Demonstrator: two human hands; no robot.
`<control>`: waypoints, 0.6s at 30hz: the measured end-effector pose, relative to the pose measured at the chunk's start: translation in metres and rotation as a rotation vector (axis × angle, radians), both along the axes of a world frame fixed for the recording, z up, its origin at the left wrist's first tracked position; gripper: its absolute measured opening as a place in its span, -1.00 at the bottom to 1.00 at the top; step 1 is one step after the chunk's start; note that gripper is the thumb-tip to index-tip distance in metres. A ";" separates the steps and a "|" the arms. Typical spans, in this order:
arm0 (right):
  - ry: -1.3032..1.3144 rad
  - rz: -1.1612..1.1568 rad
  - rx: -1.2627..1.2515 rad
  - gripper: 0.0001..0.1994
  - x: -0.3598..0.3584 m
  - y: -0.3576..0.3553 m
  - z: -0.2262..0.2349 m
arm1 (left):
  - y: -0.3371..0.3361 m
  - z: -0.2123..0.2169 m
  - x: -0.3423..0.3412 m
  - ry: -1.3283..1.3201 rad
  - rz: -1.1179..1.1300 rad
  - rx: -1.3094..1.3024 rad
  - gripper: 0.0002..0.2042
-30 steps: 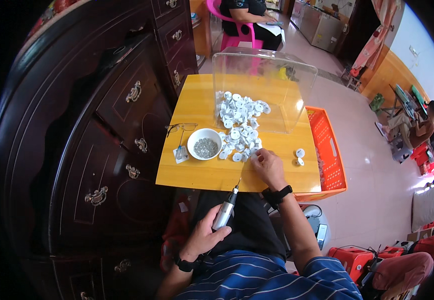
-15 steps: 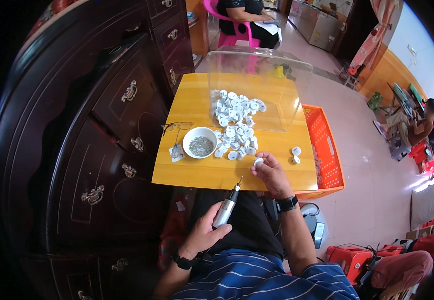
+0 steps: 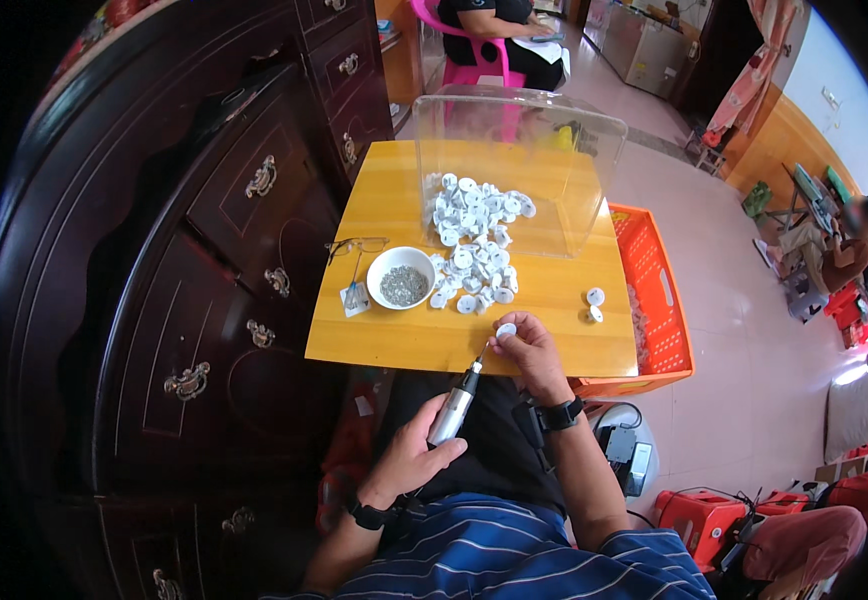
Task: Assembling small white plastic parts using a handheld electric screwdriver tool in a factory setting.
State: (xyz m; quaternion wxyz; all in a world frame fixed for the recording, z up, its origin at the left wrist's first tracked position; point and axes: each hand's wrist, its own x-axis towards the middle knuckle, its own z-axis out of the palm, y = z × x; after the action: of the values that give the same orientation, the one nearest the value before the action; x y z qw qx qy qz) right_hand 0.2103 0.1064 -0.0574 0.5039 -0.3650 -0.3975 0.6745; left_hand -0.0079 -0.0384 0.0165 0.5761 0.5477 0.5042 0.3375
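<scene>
My left hand (image 3: 420,447) is wrapped round a silver and black electric screwdriver (image 3: 454,408), its thin bit pointing up and away over the table's front edge. In my right hand (image 3: 534,352), thumb and fingers pinch a round white plastic part (image 3: 506,330). The bit's tip comes close to this part; whether they touch I cannot tell. Beyond it lies a pile of similar white plastic parts (image 3: 469,260). A white bowl (image 3: 372,285) of small metal screws (image 3: 404,286) stands left of the pile.
A clear plastic bin (image 3: 594,180) lies on its side on the yellow table (image 3: 374,340). Two white parts (image 3: 595,305) sit at the right. Glasses (image 3: 359,244) lie behind the bowl. An orange crate (image 3: 669,300) adjoins the table; dark drawers (image 3: 224,260) flank its left. Other people sit nearby.
My right hand has moved slightly left, bringing the white part toward the screwdriver's bit. The screwdriver has shifted only a little.
</scene>
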 end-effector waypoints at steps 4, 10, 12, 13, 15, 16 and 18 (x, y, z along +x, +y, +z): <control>0.047 -0.009 -0.004 -0.85 -0.002 -0.001 -0.006 | 0.002 -0.002 0.002 -0.006 0.002 0.005 -0.37; -0.031 0.006 -0.056 -0.82 -0.004 -0.005 -0.004 | 0.010 -0.004 0.005 -0.005 -0.014 -0.006 -0.37; -0.075 0.011 -0.042 -0.81 -0.004 -0.005 -0.004 | 0.011 -0.005 0.006 -0.007 -0.017 -0.018 -0.37; -0.074 0.010 -0.044 -0.81 -0.005 -0.005 -0.005 | 0.012 -0.006 0.006 -0.010 -0.019 -0.027 -0.37; -0.110 0.003 -0.044 -0.83 -0.006 -0.005 -0.007 | 0.014 -0.009 0.008 -0.013 -0.021 -0.035 -0.37; -0.110 0.003 -0.045 -0.83 -0.006 -0.005 -0.007 | 0.015 -0.011 0.008 -0.017 -0.022 -0.041 -0.37; -0.145 -0.002 -0.058 -0.84 -0.007 -0.005 -0.007 | 0.016 -0.011 0.009 -0.022 -0.023 -0.041 -0.37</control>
State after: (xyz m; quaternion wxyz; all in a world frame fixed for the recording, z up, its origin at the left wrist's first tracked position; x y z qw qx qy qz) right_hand 0.2037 0.1014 -0.0647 0.4636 -0.4277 -0.4131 0.6569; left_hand 0.0010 -0.0223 0.0052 0.5965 0.5380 0.4982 0.3264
